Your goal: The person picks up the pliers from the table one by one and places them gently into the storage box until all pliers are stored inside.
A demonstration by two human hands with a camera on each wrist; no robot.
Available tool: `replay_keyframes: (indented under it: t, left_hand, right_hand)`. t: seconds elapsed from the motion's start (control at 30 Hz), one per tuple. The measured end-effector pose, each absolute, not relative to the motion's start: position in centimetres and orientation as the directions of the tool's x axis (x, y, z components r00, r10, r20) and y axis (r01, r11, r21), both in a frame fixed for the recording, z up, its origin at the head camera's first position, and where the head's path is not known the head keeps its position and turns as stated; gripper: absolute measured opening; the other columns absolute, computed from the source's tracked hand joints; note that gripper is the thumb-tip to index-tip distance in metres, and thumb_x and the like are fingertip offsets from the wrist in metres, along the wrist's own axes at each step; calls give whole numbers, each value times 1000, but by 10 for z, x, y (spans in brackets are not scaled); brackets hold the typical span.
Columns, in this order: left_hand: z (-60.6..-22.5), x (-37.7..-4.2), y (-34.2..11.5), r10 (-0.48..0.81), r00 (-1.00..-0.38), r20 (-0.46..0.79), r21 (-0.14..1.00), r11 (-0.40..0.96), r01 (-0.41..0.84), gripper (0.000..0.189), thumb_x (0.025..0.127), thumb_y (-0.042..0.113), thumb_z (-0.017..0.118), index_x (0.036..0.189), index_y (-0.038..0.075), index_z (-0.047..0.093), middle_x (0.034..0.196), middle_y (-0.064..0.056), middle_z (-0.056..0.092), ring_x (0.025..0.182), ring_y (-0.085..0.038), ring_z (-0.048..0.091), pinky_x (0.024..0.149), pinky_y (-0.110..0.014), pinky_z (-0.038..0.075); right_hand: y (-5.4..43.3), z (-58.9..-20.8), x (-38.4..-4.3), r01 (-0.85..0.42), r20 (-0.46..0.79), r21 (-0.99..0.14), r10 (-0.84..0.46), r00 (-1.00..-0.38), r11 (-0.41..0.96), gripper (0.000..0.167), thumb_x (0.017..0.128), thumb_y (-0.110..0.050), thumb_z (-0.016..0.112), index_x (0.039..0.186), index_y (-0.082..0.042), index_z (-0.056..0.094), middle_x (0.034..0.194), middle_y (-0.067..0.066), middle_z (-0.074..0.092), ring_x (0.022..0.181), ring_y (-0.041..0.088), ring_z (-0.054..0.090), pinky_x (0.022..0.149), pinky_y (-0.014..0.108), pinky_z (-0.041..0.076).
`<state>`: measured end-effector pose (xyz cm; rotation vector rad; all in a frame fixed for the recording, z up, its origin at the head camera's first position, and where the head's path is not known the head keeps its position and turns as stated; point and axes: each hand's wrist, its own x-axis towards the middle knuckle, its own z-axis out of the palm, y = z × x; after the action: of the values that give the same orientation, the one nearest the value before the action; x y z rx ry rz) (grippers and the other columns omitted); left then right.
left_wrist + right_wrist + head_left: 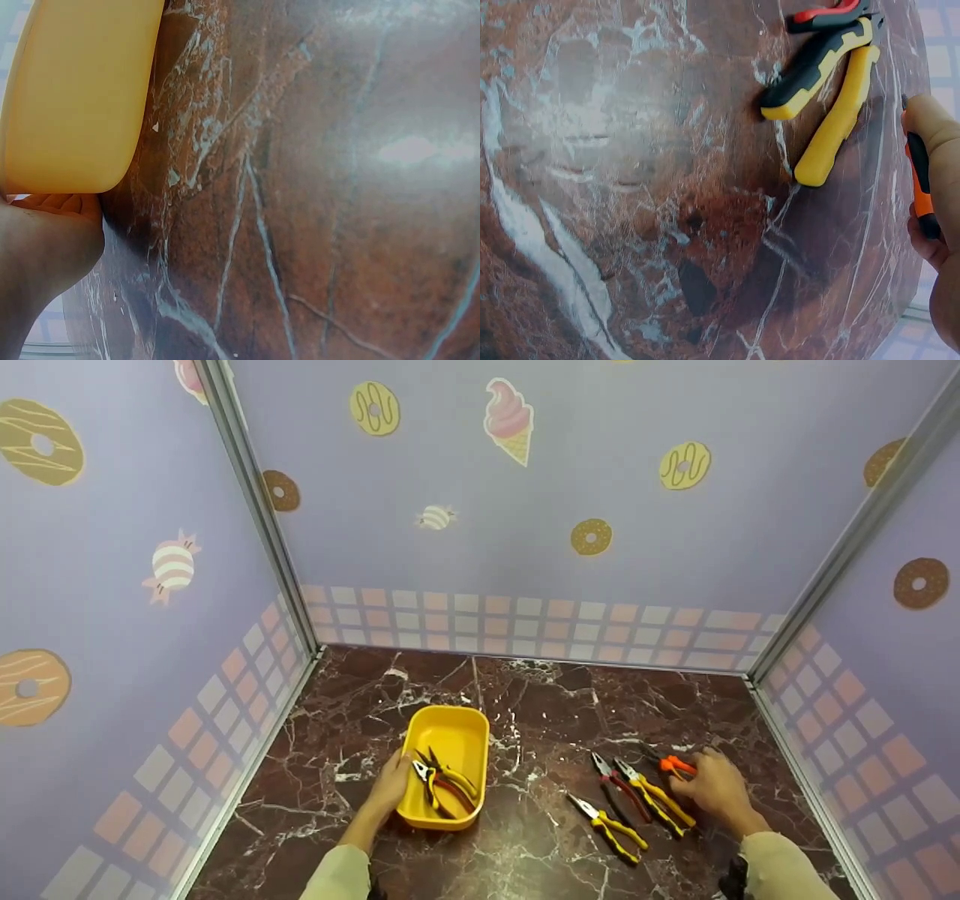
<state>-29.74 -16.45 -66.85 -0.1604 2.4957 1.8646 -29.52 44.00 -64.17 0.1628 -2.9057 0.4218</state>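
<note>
A yellow plastic bin [450, 726] stands left of centre, with pliers [439, 787] lying inside, their handles overlapping. My left hand [388, 784] holds the bin by its left side; in the left wrist view its fingers lie against the bin wall, partly hidden. On the right, my right hand [716, 787] grips orange-and-black pliers [677, 766] by the handles. Just left of that hand lie yellow-and-black combination pliers [654, 796], red-and-black pliers [622, 787] and yellow-and-black long-nose pliers [607, 826].
Everything rests on a dark red marbled surface [525, 697]. Lilac panels [450, 562] with sweets printed on them stand at the back and both sides, joined by metal corner posts [832, 555].
</note>
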Motion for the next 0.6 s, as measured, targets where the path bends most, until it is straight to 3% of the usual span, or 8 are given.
replay_keyframes:
  t: [0.13,0.33,0.6]
  left_hand:
    - [-667,-296,-164,-71,-994,-84,953,286,-100,55,117,26,37,159,-9,35,159,-32,42,147,-49,38,124,-60,26]
    - [-668,-296,-166,-85,-992,-98,946,301,-119,55,117,29,37,160,-6,37,160,-30,42,148,-48,37,125,-60,25]
    - [-668,-297,-164,-81,-992,-102,946,300,-122,56,117,29,37,160,-6,36,161,-30,41,149,-48,36,125,-60,25]
  right_hand:
    - [433,-641,-297,-157,249,-271,-88,-964,950,39,79,-35,89,83,-3,67,84,7,55,69,25,49,60,50,46]
    - [417,-639,-302,-194,259,-297,-116,-959,935,40,81,-35,89,87,-1,68,86,7,54,67,22,47,58,41,42]
    - [393,-632,-309,-251,313,-286,-158,-937,925,39,80,-33,89,91,0,70,84,6,53,66,20,45,57,41,43]
